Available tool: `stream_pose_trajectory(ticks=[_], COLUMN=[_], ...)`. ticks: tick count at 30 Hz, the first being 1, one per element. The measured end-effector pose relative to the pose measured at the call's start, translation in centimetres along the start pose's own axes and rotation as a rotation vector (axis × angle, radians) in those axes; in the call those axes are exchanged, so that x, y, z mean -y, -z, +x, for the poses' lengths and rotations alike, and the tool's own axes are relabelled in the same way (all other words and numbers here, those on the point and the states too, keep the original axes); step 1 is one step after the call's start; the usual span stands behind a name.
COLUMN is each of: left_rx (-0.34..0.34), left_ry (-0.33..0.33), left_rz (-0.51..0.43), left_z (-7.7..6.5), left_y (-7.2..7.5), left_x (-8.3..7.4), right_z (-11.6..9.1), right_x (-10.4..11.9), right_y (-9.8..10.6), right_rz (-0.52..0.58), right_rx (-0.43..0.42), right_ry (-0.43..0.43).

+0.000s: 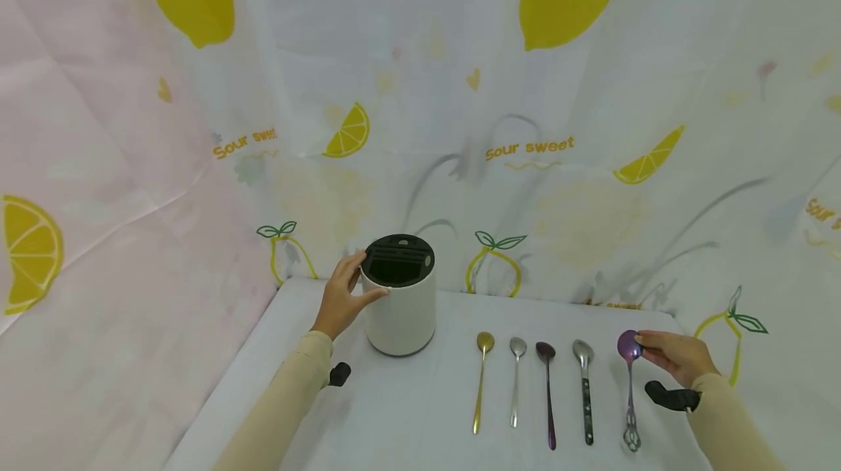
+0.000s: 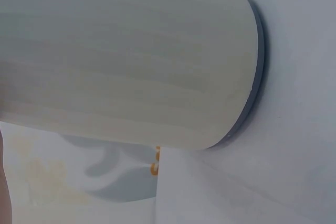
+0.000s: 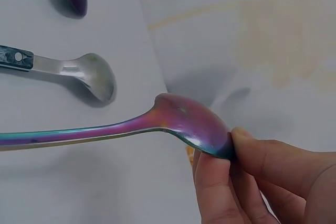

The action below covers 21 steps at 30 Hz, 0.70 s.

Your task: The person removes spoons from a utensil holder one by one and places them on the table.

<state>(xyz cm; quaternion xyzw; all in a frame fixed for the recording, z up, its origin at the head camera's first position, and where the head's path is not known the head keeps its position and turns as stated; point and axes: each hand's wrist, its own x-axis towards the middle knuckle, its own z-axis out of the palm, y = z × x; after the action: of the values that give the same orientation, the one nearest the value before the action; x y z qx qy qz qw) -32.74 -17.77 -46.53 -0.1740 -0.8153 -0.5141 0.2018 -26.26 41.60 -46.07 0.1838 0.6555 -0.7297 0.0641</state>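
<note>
My left hand [image 1: 342, 294] grips the upper side of a white cylindrical utensil holder [image 1: 401, 321], thumb in front and fingers at the rim of its black slotted top. The holder stands upright; its pale wall [image 2: 131, 61] and dark base ring fill much of the left wrist view. At the right, my right hand [image 1: 680, 355] pinches an iridescent purple spoon [image 1: 629, 345] by the tip of its bowl. In the right wrist view the spoon's bowl [image 3: 191, 121] is between thumb and fingers, with its handle stretching left above a shadow on the tabletop.
Several spoons lie in a row between the hands: a gold spoon [image 1: 485, 343], a silver spoon [image 1: 517, 348], a dark purple spoon [image 1: 545, 354] and a dark-handled spoon [image 1: 582, 350]. A lemon-print cloth [image 1: 420, 91] hangs behind the white table [image 1: 407, 412].
</note>
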Motion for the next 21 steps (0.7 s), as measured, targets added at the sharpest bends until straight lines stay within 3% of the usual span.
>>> stream_pose_trajectory(ticks=[15, 21], left_rx=[0.001, -0.002], left_ry=[0.018, 0.017], left_rz=[0.009, 0.004], left_z=[-0.3, -0.3], left_y=[-0.2, -0.3], left_x=[0.2, 0.3], right_z=[0.9, 1.2], right_x=[-2.3, -3.0], right_y=[0.6, 0.5], right_rz=[0.014, 0.004], right_rx=[0.007, -0.016], right_ry=[-0.053, -0.036])
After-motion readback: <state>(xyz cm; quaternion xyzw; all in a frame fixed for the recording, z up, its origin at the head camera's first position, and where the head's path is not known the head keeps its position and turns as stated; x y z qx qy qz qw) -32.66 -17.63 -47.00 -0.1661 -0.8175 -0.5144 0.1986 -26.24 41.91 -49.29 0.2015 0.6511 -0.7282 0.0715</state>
